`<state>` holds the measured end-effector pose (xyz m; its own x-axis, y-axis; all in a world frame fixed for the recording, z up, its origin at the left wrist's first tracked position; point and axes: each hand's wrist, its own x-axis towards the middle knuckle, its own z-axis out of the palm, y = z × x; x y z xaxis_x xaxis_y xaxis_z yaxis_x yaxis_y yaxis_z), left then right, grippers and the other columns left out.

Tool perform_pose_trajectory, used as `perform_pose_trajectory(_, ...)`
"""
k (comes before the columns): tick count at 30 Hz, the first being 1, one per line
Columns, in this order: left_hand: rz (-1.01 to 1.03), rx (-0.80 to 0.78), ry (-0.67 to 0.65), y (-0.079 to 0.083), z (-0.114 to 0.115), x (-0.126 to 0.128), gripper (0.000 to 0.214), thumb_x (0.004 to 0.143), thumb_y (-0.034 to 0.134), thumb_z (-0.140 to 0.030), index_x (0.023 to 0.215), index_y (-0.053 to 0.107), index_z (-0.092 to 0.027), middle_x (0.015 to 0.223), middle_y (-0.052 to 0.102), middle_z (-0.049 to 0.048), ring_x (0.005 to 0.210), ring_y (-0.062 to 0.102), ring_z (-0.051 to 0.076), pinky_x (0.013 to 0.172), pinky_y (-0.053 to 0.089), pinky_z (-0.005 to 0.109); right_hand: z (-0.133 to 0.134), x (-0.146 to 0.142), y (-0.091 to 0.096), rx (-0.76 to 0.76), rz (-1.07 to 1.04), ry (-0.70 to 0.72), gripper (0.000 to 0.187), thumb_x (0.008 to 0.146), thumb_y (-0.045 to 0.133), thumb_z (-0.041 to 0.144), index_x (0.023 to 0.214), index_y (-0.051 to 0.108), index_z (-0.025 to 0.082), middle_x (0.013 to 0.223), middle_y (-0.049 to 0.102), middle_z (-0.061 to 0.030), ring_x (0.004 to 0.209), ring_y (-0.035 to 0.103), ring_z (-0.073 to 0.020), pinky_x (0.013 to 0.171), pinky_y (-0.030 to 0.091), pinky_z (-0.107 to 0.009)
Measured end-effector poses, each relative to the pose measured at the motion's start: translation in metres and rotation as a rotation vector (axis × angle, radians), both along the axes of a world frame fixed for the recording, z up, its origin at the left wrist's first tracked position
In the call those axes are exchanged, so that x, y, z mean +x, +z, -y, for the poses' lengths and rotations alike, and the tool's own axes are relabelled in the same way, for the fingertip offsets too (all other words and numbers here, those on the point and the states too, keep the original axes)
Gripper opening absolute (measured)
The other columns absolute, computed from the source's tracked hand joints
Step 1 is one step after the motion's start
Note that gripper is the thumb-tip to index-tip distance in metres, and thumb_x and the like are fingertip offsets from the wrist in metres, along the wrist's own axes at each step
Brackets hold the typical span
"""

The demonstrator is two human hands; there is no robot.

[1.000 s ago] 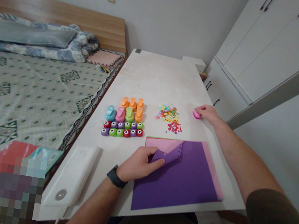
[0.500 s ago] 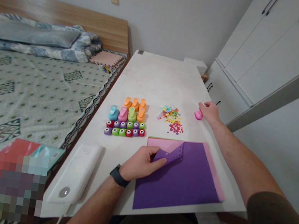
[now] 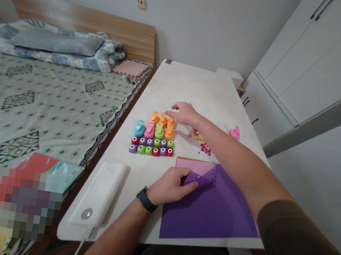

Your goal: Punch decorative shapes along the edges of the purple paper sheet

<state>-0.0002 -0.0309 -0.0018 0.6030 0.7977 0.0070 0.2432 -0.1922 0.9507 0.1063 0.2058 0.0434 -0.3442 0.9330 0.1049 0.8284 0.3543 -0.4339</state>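
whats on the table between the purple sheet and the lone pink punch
In the head view, a scatter of punched confetti lies between the purple sheet and the pink punch, partly hidden by the right forearm.

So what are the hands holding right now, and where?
The left hand pinches the purple sheet by its curled-up, punched corner. The right hand holds nothing; it hovers open over the orange punches.

Purple paper sheet is sitting on a pink one. The paper punches are showing orange, blue, pink and green, with little red, purple and green ones in front. Confetti is looking multicoloured, another punch pink, bedspread pale with dark diamonds.
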Motion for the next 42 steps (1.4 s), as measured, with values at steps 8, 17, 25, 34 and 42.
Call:
perform_pose_trajectory(8,-0.064,0.064,0.018,0.001,-0.002,-0.003,0.035,0.091,0.06,-0.044,0.073,0.063,-0.014,0.066,0.054,-0.0007,0.061,0.043,0.011,0.056,0.031,0.024,-0.02,-0.073,-0.021,0.001,0.222,-0.087,0.07,0.075,0.063,0.076,0.111,0.075,0.017,0.127,0.067,-0.0183,0.126,0.048,-0.0423,0.101,0.041,-0.053)
perform_pose_trajectory(17,-0.079,0.084,0.01,0.002,-0.003,-0.005,0.037,0.092,0.058,-0.044,0.068,0.052,-0.017,0.062,0.044,-0.0041,0.058,0.036,0.009,0.053,0.024,0.025,-0.022,-0.087,-0.027,-0.079,0.098,-0.059,0.041,0.073,0.073,0.058,0.096,0.076,0.024,0.106,0.074,-0.0086,0.11,0.059,-0.0316,0.093,0.046,-0.043)
perform_pose_trajectory(25,-0.057,0.08,0.032,-0.003,-0.001,-0.004,0.037,0.092,0.058,-0.046,0.071,0.057,-0.016,0.064,0.052,-0.0029,0.06,0.041,0.01,0.056,0.029,0.024,-0.004,-0.058,-0.002,-0.033,-0.505,0.103,0.024,0.078,0.075,0.035,0.087,0.061,0.018,0.089,0.068,-0.0011,0.081,0.062,-0.0146,0.077,0.05,-0.029)
perform_pose_trajectory(34,0.04,0.03,0.202,0.002,-0.002,-0.004,0.032,0.092,0.059,-0.045,0.095,0.071,-0.016,0.082,0.07,0.0033,0.071,0.057,0.015,0.066,0.044,0.025,0.087,0.088,0.007,-0.216,-0.952,0.055,0.057,0.069,0.088,0.04,0.114,0.057,0.022,0.104,0.067,-0.0032,0.089,0.066,-0.017,0.079,0.057,-0.033)
perform_pose_trajectory(42,-0.066,0.003,0.374,-0.009,-0.01,-0.002,0.035,0.087,0.066,-0.049,0.101,0.072,-0.018,0.088,0.076,0.0039,0.075,0.064,0.018,0.069,0.049,0.027,0.158,0.191,-0.036,-0.372,-0.961,-0.17,0.058,0.072,0.087,0.041,0.122,0.067,0.019,0.116,0.072,-0.0089,0.103,0.067,-0.0232,0.102,0.05,-0.044)
